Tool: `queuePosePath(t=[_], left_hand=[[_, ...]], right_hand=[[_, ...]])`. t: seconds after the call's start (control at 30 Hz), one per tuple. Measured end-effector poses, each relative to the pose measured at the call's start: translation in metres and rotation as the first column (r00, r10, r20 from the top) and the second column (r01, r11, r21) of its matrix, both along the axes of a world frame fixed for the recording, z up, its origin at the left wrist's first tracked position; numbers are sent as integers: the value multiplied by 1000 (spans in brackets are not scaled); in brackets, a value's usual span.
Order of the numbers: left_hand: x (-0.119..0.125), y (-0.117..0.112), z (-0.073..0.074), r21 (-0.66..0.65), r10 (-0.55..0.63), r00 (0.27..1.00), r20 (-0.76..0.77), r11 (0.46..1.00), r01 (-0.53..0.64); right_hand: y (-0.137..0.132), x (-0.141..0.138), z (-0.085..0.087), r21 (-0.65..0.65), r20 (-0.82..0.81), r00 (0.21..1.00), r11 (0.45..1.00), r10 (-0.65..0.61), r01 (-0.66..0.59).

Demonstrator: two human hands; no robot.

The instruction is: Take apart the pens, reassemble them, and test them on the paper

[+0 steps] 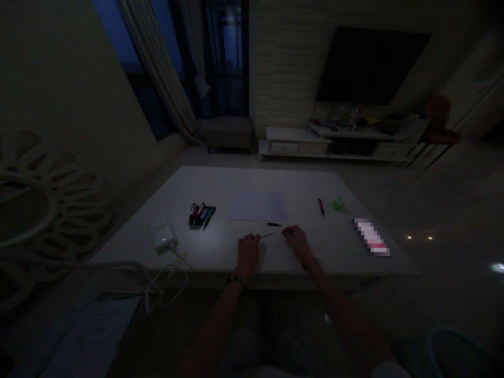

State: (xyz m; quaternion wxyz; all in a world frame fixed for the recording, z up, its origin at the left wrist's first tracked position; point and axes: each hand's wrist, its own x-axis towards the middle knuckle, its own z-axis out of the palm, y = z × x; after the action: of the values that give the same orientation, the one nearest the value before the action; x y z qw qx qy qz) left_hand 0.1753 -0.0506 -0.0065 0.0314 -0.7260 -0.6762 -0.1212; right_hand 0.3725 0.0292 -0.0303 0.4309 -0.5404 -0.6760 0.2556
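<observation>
Over a white low desk (pixel 299 184) in a dim living room, the person's left hand (pixel 248 253) and right hand (pixel 296 240) rest close together near the near edge. Both are curled, fingers drawn in, and the low light hides whether either one has a firm grip. A slim dark pen (pixel 268 235) lies between them, running from the left hand's fingers toward the right hand, with a beaded bracelet (pixel 237 281) on the left wrist. Just ahead of the pen sits a short black pen (pixel 274 224), and beyond that lies a blank sheet of paper (pixel 256 206).

To the left of the paper, a tight row of colored pens (pixel 202 216) lies side by side, with a white power adapter (pixel 163 234) nearer the desk's corner, its pale cable (pixel 170 278) trailing over the edge. To the right are a red-and-black pen (pixel 322 206), a small green object (pixel 337 205) and a pink-and-white item (pixel 371 237) too blurred to identify.

Past the desk stand a low white TV cabinet (pixel 334 142) crowded with clutter, a dark wall-mounted television (pixel 372 65), a padded bench (pixel 228 134) and a long curtain (pixel 165 68). A flower-shaped mirror (pixel 39 210) leans at the left.
</observation>
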Motion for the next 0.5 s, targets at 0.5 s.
queuePosePath(t=[0.5], left_hand=[[2,1,-3,1,-63,998,-4,998,63]], right_hand=[[-26,-14,3,40,-12,992,991,126,-125]])
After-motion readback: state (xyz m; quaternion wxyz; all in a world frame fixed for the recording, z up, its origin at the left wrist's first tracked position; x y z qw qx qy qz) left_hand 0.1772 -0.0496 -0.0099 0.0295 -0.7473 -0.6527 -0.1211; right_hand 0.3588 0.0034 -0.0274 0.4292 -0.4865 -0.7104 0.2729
